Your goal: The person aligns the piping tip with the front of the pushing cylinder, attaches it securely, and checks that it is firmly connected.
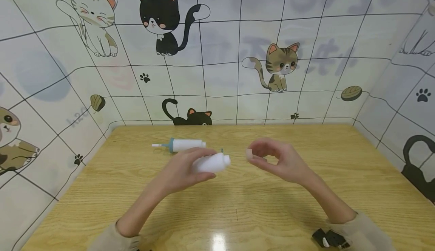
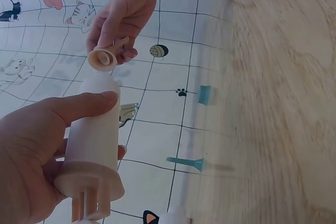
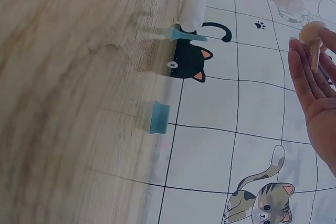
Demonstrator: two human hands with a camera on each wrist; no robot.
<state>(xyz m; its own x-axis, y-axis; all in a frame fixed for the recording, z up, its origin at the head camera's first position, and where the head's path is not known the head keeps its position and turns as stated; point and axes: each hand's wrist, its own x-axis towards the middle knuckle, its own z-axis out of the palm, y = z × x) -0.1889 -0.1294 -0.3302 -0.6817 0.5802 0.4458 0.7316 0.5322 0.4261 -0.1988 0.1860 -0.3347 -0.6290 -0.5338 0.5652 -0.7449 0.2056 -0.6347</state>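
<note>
Line up beige funnel nozzle (image 3: 312, 33) with white syringe barrel (image 1: 210, 163)

Left hand (image 1: 185, 169): grasping the barrel round its body, thumb on one side, fingers on the other. Barrel held above the wooden table (image 1: 272, 213), neck (image 1: 227, 160) aimed at the right hand, beige flange (image 2: 89, 177) at the rear end. Right hand (image 1: 282, 162): pinching the nozzle, thumb against fingertips, wide rim towards the neck, stem back in the hand. Neck and nozzle near each other, apart.

Doing it well, my read: steady the left, make small moves with the right only. Bring both parts onto one line first; a tilted rim would probably seat crooked. Hold the nozzle by its outer edge so no fingertip gets in between. Don't squeeze the barrel hard; it looks smooth and might slip or turn. Neck washed out from here, so can't tell if it's threaded; if so, turn gently rather than push.

Mind the clutter: teal-flanged syringe (image 1: 187, 145) lying just beyond the left hand, teal funnel nozzle (image 2: 185, 162) and teal collar (image 3: 160, 118) standing on the table. A low wrist could knock those.
</note>
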